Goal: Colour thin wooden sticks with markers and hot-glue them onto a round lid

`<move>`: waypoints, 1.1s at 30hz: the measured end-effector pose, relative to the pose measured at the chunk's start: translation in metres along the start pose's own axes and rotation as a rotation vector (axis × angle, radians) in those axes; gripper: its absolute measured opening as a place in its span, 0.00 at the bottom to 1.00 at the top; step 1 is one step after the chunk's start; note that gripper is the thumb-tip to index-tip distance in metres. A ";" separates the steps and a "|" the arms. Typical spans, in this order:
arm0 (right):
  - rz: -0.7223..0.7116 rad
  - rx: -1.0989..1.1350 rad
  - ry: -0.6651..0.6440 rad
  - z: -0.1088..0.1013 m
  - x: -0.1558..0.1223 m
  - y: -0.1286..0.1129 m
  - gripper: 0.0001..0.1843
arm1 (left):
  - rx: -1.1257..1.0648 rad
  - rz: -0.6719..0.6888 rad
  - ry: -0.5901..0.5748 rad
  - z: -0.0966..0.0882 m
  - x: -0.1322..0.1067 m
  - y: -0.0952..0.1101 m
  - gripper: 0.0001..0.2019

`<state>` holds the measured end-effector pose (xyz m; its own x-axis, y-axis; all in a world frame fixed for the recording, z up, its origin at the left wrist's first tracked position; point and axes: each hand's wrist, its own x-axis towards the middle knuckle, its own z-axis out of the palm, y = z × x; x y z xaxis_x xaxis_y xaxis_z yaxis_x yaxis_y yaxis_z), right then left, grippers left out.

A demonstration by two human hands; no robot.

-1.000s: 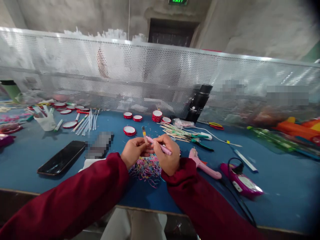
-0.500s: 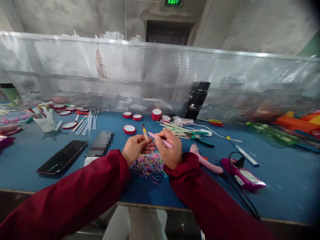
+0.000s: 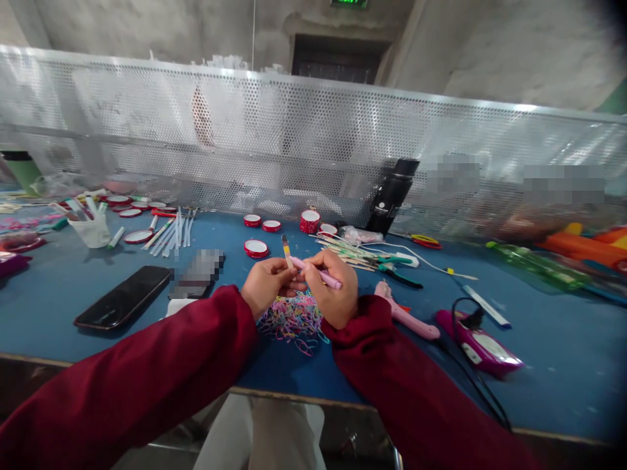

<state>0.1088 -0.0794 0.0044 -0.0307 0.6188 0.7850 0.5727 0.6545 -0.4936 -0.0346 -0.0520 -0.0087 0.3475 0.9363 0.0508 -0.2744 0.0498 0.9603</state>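
Note:
Pinched upright in my left hand [image 3: 267, 284] is a small flat wooden stick [image 3: 287, 252] with a dark end and a yellow band. A pink marker pen [image 3: 330, 281] is gripped in my right hand [image 3: 337, 297]. Its tip end reaches the stick, partly behind it and my fingers; whether they touch I cannot tell. Just below both hands lies a loose heap of small coloured elastic bands [image 3: 296, 323] on the blue table [image 3: 289, 372].
Red-rimmed round tins [image 3: 256, 248] stand beyond my hands. Two phones [image 3: 123, 297] lie to the left, near a white cup [image 3: 91, 232] of pens. On the right are wooden sticks [image 3: 350, 251], pliers [image 3: 400, 277], a pink glue gun [image 3: 409, 320], a purple corded box [image 3: 482, 346] and a black bottle [image 3: 392, 196].
The pink marker's tip has moved in against the area of the stick, where a gap showed before. Both hands keep their grips. The whole view has shifted slightly.

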 end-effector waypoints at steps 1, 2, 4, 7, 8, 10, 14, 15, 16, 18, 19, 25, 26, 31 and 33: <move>0.004 -0.006 0.000 0.000 0.000 0.000 0.06 | -0.001 0.001 0.004 0.000 0.000 0.000 0.09; 0.007 -0.016 0.008 0.000 0.000 0.001 0.06 | 0.000 -0.003 0.009 0.000 0.000 0.000 0.09; 0.010 -0.028 0.027 0.000 0.000 0.001 0.06 | 0.007 -0.012 0.015 0.000 0.000 0.000 0.10; 0.007 0.003 -0.004 0.000 0.000 0.001 0.06 | 0.024 -0.005 0.012 0.000 -0.001 0.001 0.10; 0.005 0.011 -0.016 0.001 0.000 0.001 0.06 | 0.028 0.000 0.012 0.000 -0.001 0.002 0.09; 0.002 -0.001 -0.005 0.001 -0.001 0.001 0.06 | 0.032 0.002 0.017 0.001 -0.001 0.002 0.09; -0.007 -0.012 0.025 0.000 0.000 0.000 0.05 | 0.043 -0.005 0.015 0.001 -0.002 0.002 0.07; -0.010 0.003 0.008 0.001 0.000 0.000 0.05 | 0.046 0.000 0.007 0.001 -0.002 0.002 0.07; -0.011 0.016 -0.008 0.001 0.000 0.000 0.05 | 0.048 0.006 0.001 0.001 -0.002 0.002 0.07; -0.007 0.009 -0.008 0.001 0.000 0.000 0.06 | 0.047 0.012 0.001 0.001 -0.002 0.002 0.08; -0.003 -0.007 0.007 0.001 0.000 0.000 0.06 | 0.046 0.010 0.007 0.001 -0.002 0.002 0.08; -0.003 0.017 -0.004 0.001 0.000 0.001 0.05 | 0.045 0.011 0.002 0.001 -0.003 0.003 0.08; -0.002 0.018 -0.013 0.001 -0.001 0.001 0.05 | 0.042 0.013 0.003 0.001 -0.003 0.003 0.08; -0.005 -0.005 0.043 0.001 0.000 0.001 0.06 | 0.031 0.002 0.025 0.001 -0.004 0.003 0.09; -0.007 0.010 0.015 0.001 0.000 0.001 0.06 | 0.036 0.012 0.010 0.001 -0.003 0.003 0.10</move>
<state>0.1080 -0.0786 0.0034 -0.0227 0.6076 0.7939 0.5644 0.6633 -0.4915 -0.0357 -0.0553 -0.0053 0.3350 0.9403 0.0596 -0.2462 0.0263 0.9689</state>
